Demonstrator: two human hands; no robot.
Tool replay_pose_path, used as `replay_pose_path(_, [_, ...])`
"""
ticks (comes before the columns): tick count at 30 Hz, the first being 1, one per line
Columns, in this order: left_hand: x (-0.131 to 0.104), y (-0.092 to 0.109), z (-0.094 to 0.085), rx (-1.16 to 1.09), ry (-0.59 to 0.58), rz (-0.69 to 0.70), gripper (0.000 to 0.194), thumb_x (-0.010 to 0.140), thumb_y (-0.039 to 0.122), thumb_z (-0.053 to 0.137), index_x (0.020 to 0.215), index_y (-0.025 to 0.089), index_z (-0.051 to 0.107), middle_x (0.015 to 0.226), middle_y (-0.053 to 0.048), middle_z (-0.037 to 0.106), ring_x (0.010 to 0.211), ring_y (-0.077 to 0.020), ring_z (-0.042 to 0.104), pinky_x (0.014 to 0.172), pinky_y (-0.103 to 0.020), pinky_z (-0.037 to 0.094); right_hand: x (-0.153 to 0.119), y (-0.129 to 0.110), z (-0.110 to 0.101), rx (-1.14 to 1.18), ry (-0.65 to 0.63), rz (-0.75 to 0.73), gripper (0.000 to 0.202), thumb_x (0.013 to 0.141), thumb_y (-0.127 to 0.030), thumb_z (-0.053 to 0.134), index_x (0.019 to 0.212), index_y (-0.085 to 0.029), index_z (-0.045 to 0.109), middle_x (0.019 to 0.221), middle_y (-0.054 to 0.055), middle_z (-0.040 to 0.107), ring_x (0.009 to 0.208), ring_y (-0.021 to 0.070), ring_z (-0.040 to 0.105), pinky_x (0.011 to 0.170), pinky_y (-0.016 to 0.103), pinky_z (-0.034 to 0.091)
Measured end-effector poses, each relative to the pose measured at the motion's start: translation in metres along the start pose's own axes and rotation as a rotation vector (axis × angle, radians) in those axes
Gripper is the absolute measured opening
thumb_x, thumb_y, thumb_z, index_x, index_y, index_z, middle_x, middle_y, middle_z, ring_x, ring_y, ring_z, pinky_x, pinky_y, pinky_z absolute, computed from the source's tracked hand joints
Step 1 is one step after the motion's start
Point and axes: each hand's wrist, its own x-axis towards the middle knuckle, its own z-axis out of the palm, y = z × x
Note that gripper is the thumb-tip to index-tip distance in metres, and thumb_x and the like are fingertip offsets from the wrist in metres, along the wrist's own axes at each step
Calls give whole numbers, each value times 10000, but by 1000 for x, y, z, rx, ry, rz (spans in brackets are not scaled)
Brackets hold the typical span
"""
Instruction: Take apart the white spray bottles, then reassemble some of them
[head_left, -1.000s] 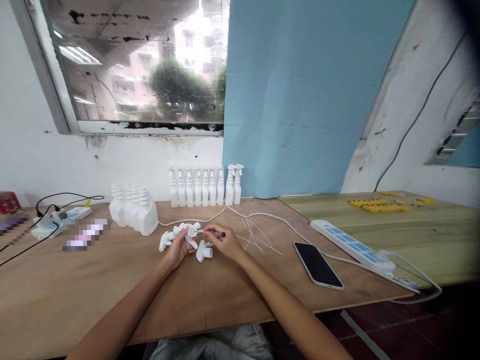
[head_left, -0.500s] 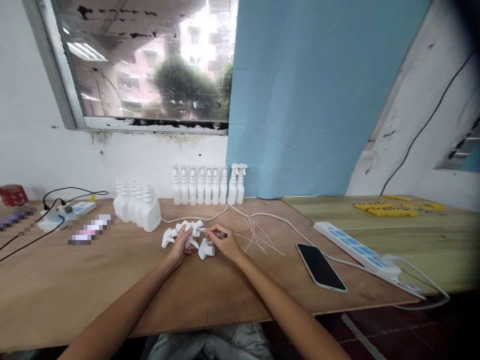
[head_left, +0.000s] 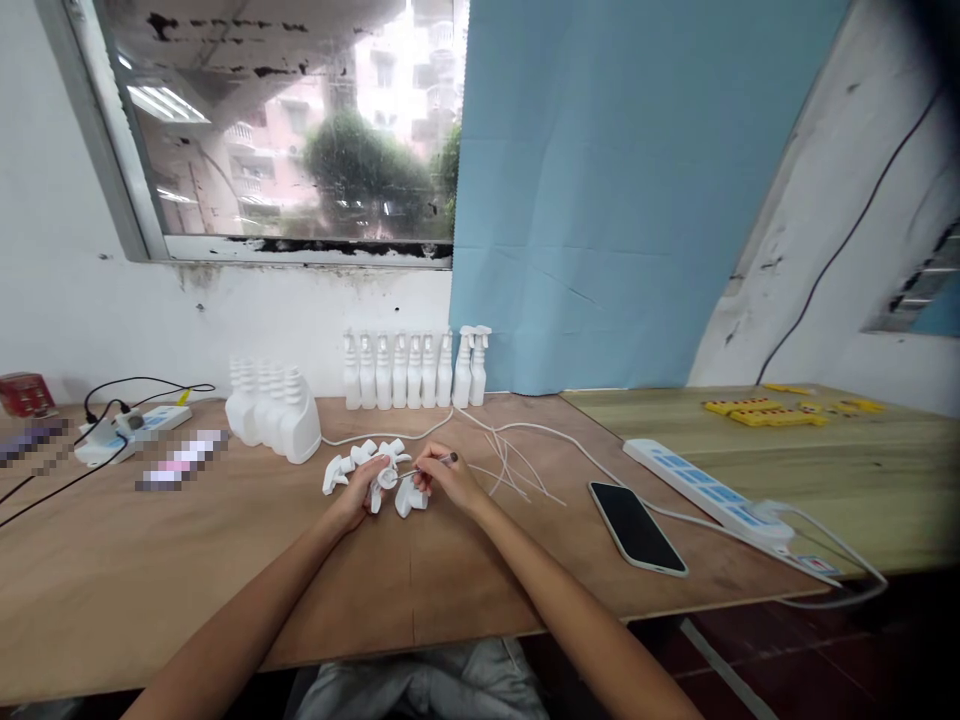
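My left hand [head_left: 361, 490] is closed around a white spray head [head_left: 386, 480], whose round opening faces right. A thin pen-like tool [head_left: 452, 458] is pinched in my right hand [head_left: 444, 478], its tip at that opening. Right beside and below the held piece lies another white spray head [head_left: 412, 497] on the wooden table [head_left: 315, 610]. More white spray heads [head_left: 337, 472] lie just behind and left of my left hand. Several thin white tubes [head_left: 506, 465] are spread out to the right of my right hand.
White spray bottles [head_left: 412, 375] stand in a row by the wall. Bottles without heads [head_left: 277, 415] stand at the left. A phone [head_left: 637, 528] and a power strip [head_left: 709, 495] lie at the right, yellow parts [head_left: 765, 412] beyond, another power strip [head_left: 112, 440] far left.
The spray head in my left hand has turned so its round opening shows. My right hand has tilted the tool and moved it to that opening. The view has shifted slightly.
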Motion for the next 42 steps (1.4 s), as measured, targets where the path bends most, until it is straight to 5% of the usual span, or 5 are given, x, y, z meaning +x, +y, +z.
replay_pose_path(9, [3, 7, -8, -142, -26, -124, 428, 793, 586, 545, 658, 188, 462, 436, 69, 365, 301, -57, 242, 328, -209, 121, -6, 0, 12, -94, -142, -121, 248, 887, -398, 566, 1029, -204, 629, 1005, 71, 687, 891, 178, 658, 775, 319, 530])
replay_pose_path(14, [6, 0, -6, -167, 33, -105, 465, 784, 594, 582, 624, 182, 437, 442, 68, 382, 309, -40, 239, 353, -192, 96, -11, 0, 11, -528, -281, -424, 359, 909, -278, 553, 1265, -250, 589, 1462, 82, 453, 1335, 229, 415, 1123, 440, 289])
replay_pose_path(18, [6, -2, -4, -151, 98, -56, 459, 766, 606, 613, 692, 176, 471, 471, 73, 416, 327, -36, 272, 379, -175, 113, -10, 7, 12, -729, -287, -566, 392, 943, -265, 500, 1331, -235, 543, 1438, 106, 487, 1283, 223, 490, 1086, 440, 357])
replay_pose_path(27, [5, 2, 5, 65, 103, 108, 436, 768, 596, 557, 919, 199, 455, 737, 17, 557, 459, -92, 458, 415, -205, 314, -7, -2, -3, -216, 152, -223, 378, 928, -438, 501, 1230, -247, 624, 1165, 61, 688, 1072, 192, 639, 980, 370, 475])
replay_pose_path(42, [-4, 17, -8, 1172, 354, 299, 291, 823, 498, 561, 840, 215, 626, 779, -63, 632, 829, -284, 596, 759, -348, 388, 14, 20, -72, -391, 407, 36, 583, 928, -621, 306, 1118, -186, 645, 1042, 124, 706, 652, 174, 690, 551, 271, 515])
